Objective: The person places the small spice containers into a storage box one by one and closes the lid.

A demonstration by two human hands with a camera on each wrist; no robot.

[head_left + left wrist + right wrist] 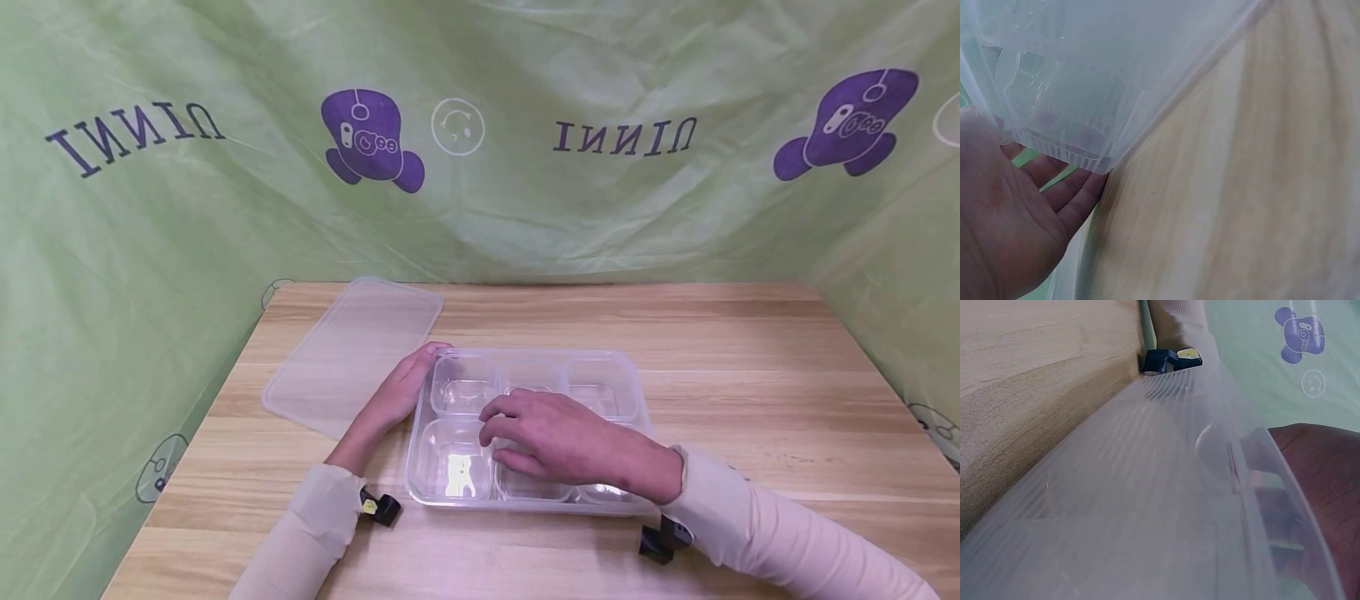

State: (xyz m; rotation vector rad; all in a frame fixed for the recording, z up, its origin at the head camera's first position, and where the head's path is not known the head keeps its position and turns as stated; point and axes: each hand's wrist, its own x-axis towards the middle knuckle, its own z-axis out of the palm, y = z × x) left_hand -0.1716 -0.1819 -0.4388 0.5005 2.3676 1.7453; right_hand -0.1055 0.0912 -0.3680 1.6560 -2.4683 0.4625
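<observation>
A clear plastic storage container (525, 505) sits on the table with several small clear boxes in two rows, among them a front-left box (442, 458) and a back-right box (600, 387). My left hand (401, 387) rests against the container's back-left corner. In the left wrist view, the left hand (1022, 212) has its fingers extended along the translucent end wall. My right hand (558, 437) is over the middle boxes, fingers loosely bent, nothing visible held. Its fingertips are near the front-left box's rim; contact is unclear. The container wall (1129, 487) partly hides it in the right wrist view.
A flat translucent lid (352, 350) lies behind and left of the container, beside the left hand. Green printed cloth (510, 208) hangs behind and at both sides of the wooden table (750, 375). Each wrist bears a small black camera.
</observation>
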